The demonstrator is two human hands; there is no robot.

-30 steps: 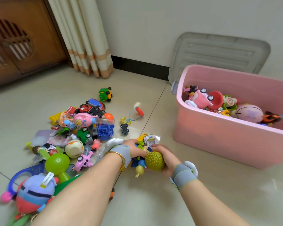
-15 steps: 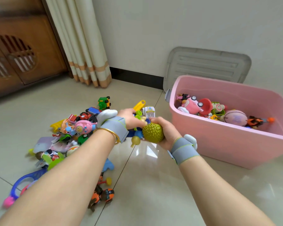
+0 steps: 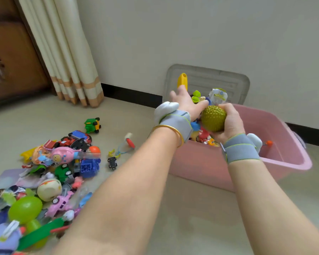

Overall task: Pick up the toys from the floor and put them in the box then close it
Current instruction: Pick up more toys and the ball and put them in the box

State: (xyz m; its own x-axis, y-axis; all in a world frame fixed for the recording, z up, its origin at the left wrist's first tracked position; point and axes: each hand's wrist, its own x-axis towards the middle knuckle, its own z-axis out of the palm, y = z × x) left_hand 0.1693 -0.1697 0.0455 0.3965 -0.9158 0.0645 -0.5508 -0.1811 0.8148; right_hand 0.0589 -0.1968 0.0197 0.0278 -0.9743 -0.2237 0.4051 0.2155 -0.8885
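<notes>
Pink box [image 3: 291, 159] open at the top; right half of its interior mostly bare, left end heaped with toys. Grey lid [image 3: 226, 80] leans on the wall directly behind the box, blocking approach from the far side. Both hands, left [image 3: 187, 103] and right [image 3: 230, 120], full of toys, occupy the space over the box's left end. Toy pile [image 3: 50, 173] crowds the floor at left. Bare tile [image 3: 191, 208] open between pile and box.

2 hands [image 3: 187, 102] are seen, each with 1 grey wrist strap [image 3: 240, 148]. 1 pink box [image 3: 287, 153], 1 grey lid [image 3: 228, 81], 1 spiky yellow-green ball [image 3: 213, 118], 1 curtain [image 3: 68, 52] and 1 gold bangle [image 3: 170, 130] are counted. The floor toys [image 3: 59, 168] are too jumbled to be counted.
</notes>
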